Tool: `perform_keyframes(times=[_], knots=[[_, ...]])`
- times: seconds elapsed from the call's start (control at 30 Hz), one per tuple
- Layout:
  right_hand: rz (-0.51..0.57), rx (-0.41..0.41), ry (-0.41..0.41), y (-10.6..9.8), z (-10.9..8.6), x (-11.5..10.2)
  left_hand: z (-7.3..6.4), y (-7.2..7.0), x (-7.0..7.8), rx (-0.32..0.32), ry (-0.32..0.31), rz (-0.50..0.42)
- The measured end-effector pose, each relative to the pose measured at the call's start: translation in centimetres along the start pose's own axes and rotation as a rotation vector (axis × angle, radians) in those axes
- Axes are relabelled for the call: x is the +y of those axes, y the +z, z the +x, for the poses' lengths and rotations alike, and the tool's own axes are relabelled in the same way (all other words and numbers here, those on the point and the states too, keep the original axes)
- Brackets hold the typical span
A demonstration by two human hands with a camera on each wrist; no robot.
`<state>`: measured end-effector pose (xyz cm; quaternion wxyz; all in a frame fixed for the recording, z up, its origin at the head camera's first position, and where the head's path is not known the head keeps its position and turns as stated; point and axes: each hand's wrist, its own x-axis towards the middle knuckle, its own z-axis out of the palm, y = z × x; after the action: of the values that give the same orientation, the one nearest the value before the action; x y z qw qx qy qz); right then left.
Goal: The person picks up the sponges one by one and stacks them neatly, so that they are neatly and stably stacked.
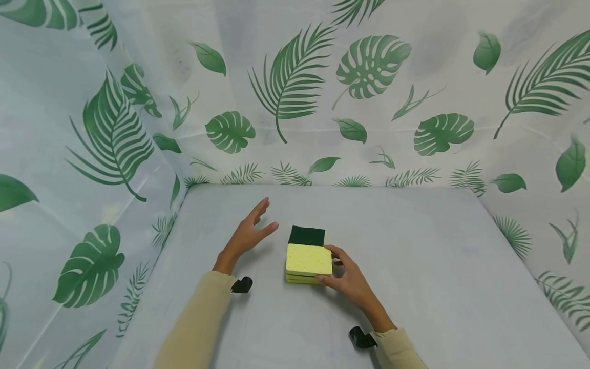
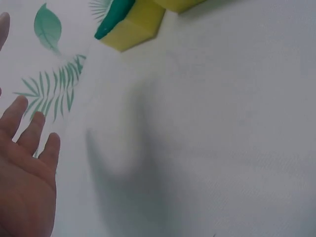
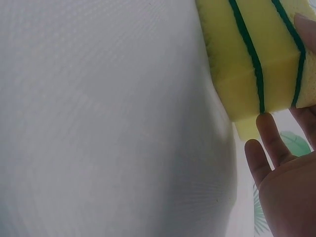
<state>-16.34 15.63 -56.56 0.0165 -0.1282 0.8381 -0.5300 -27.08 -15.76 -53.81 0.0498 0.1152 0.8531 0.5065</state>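
Observation:
Several yellow sponges with dark green scouring layers are at the middle of the table. The top sponge [image 1: 309, 259] of the stack lies yellow face up. My right hand [image 1: 348, 279] holds it at its right end, thumb at the near side and fingers at the far side. In the right wrist view, yellow layers of the stack [image 3: 237, 59] alternate with thin green ones. Just behind the stack, another sponge [image 1: 307, 236] shows its dark green face upward. My left hand [image 1: 246, 236] hovers left of the sponges, fingers extended, holding nothing.
A pale cloth covers the table [image 1: 415, 256]. White sheeting [image 1: 295, 154] printed with green leaves rises along the back and both sides. A small black device [image 1: 243, 285] is worn on the left wrist, and another black device [image 1: 361, 338] on the right.

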Motion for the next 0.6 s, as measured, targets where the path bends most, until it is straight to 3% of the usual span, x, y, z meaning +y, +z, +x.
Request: perform_keyframes(times=[0.17,0.6], knots=[[-0.009,-0.002,-0.006,0.2,0.1,0.0,0.1,0.9,-0.1,-0.039,-0.033,-0.015],[-0.008,-0.001,0.008,0.2,0.1,0.0,-0.1,3.1,-0.6,-0.123,-0.035,-0.040]])
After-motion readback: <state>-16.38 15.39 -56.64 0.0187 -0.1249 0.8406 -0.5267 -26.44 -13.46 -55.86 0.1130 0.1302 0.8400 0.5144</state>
